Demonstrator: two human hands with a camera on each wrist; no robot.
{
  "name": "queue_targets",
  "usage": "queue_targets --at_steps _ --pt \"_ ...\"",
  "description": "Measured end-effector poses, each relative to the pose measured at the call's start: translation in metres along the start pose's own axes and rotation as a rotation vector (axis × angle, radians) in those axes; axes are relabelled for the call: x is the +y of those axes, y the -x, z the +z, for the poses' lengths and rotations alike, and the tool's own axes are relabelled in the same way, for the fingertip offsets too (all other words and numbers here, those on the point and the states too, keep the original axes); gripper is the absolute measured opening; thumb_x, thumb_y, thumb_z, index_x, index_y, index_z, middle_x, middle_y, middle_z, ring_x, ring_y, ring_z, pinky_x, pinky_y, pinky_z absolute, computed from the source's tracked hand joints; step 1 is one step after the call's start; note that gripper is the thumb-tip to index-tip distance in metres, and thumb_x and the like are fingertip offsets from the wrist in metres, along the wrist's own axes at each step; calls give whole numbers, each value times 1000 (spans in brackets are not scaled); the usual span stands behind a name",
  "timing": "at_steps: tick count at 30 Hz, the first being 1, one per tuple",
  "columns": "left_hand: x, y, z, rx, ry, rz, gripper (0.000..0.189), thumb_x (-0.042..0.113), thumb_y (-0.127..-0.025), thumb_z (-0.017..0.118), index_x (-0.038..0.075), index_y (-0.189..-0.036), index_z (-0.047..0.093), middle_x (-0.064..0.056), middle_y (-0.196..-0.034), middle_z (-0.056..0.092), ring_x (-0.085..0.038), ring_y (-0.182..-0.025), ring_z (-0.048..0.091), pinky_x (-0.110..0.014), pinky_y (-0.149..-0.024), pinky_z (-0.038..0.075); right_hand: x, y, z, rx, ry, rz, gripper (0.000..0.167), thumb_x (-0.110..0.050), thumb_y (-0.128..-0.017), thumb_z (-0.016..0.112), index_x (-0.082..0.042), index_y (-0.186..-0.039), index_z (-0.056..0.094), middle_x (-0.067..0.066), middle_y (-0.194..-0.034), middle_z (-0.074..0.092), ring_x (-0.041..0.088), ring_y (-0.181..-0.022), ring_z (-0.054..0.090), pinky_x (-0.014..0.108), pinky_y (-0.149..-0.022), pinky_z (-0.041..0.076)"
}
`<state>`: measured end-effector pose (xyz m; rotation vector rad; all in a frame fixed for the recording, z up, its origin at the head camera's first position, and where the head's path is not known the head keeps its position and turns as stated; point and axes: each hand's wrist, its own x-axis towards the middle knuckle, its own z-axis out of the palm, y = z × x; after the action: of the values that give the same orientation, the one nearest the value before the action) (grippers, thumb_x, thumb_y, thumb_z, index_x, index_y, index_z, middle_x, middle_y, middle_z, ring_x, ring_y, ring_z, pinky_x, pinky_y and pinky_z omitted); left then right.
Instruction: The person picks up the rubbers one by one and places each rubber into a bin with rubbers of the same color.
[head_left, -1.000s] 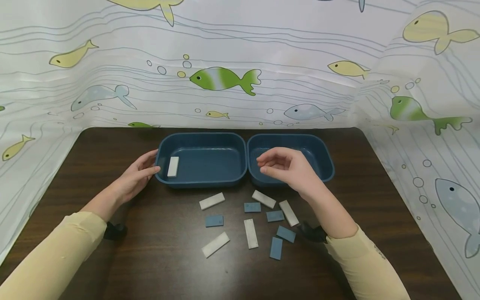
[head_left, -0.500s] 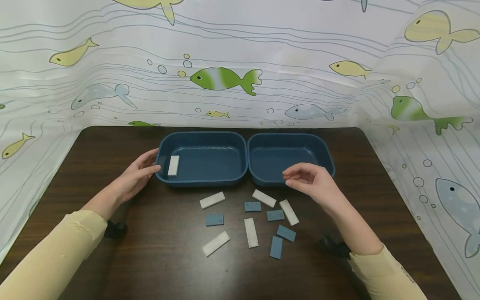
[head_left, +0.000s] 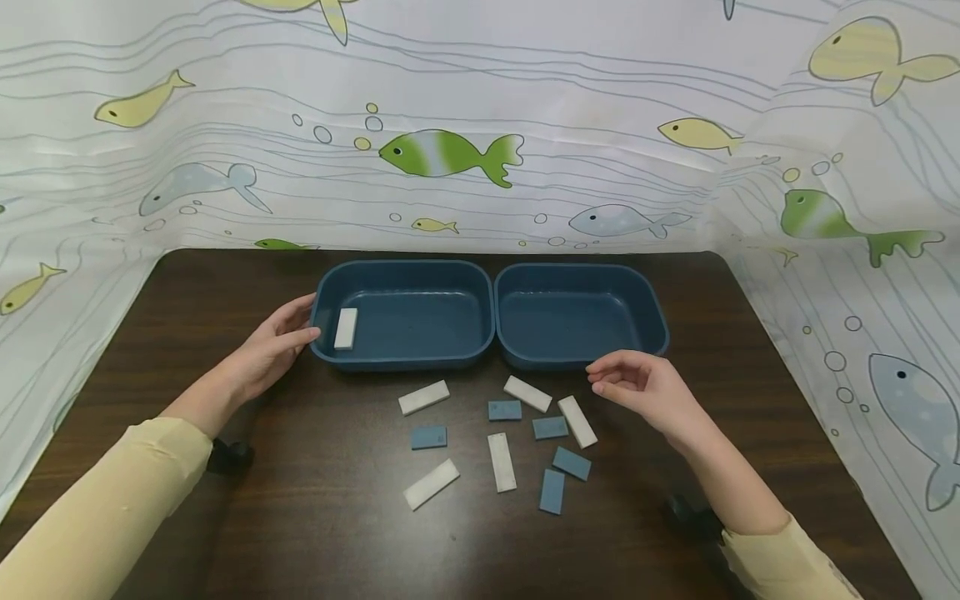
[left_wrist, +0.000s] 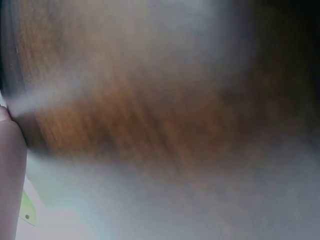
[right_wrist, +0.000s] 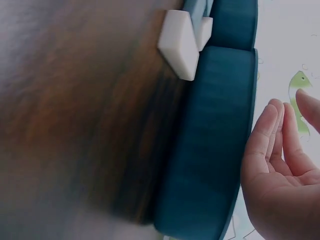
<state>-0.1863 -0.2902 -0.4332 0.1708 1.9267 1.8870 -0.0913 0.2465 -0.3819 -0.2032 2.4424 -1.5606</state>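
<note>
My left hand (head_left: pixel 266 354) rests at the left end of a blue plastic bin (head_left: pixel 405 364), its thumb touching the rim. Its other fingertips are partly hidden behind the bin's outer wall. One white rectangular block (head_left: pixel 346 328) lies inside that bin, near my thumb. Loosely curved and holding nothing, my right hand (head_left: pixel 645 392) hovers at the front edge of a second blue bin (head_left: pixel 577 365). Closest to it on the table is a tilted white block (head_left: pixel 577 422). A gap shows between thumb and fingers in the right wrist view.
Several white blocks (head_left: pixel 502 462) and shorter blue blocks (head_left: pixel 552 492) lie scattered on the dark wooden table (head_left: pixel 322 500), in front of the bins. The bins stand side by side at the back. Behind them hangs a fish-print cloth (head_left: pixel 450 83).
My right hand has moved from above the right bin toward the right and nearer to me, uncovering that bin's inside. My left hand stays at the left bin.
</note>
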Motion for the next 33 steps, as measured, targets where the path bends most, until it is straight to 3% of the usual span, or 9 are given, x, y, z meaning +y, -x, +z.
queue_targets --at_steps 6,10,17,25,33 --pt "2 0 1 7 1 -13 68 15 -111 55 16 -168 18 -5 -168 23 2 -138 37 -15 -113 34 7 4 -1 -6 25 19 30 -4 -98 74 10 -125 67 31 -119 71 1 -95 72 17 -86 59" --pt "2 0 1 8 7 -13 69 14 -111 55 16 -168 17 -7 -171 19 2 -140 36 -15 -114 34 11 5 -1 -26 31 32 31 -5 -98 74 9 -125 68 29 -118 72 2 -95 72 17 -85 59" --pt "0 1 0 21 13 -5 65 13 -111 56 18 -166 22 0 -165 28 3 -137 38 -14 -113 34 19 2 0 -83 63 52 33 -7 -98 76 7 -126 69 24 -118 74 4 -94 71 20 -84 60" --pt "0 0 0 21 10 -13 67 14 -111 56 17 -167 21 -2 -167 25 1 -141 35 -16 -118 31 33 -5 1 -152 126 48 34 -3 -96 76 10 -126 68 25 -118 73 4 -94 71 21 -82 59" --pt "-1 0 -2 19 16 -4 67 13 -110 56 17 -167 22 9 -157 35 1 -138 37 -15 -114 34 37 -9 5 -170 100 88 34 -2 -96 76 12 -126 68 25 -115 73 5 -93 70 19 -81 59"
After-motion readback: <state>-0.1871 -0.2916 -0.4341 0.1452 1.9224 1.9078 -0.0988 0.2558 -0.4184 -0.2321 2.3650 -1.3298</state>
